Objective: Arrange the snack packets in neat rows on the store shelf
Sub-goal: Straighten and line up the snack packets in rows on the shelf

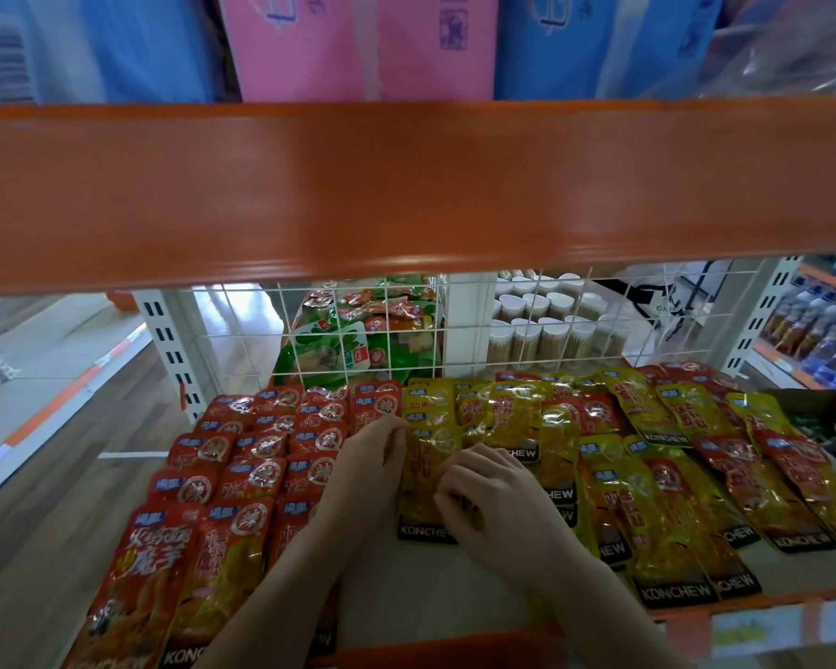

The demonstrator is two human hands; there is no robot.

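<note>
Lying flat near the shelf's (459,586) front edge, a glossy yellow plastic snack packet (423,480) points its long axis front to back, black band frontward. The left hand (375,456) rests straight fingers against its left edge; the right hand (491,499) curls its fingers on its top face. Shiny red packets (242,475) sit in rows toward the left edge; jumbled yellow and red packets (672,475) overlap rightward.

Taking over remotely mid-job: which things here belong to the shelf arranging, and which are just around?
Job:
red snack packets
yellow snack packets
left hand
right hand, on a yellow packet
shelf

Just around:
green packets
white-lidded jars
pink box
brown box
</note>
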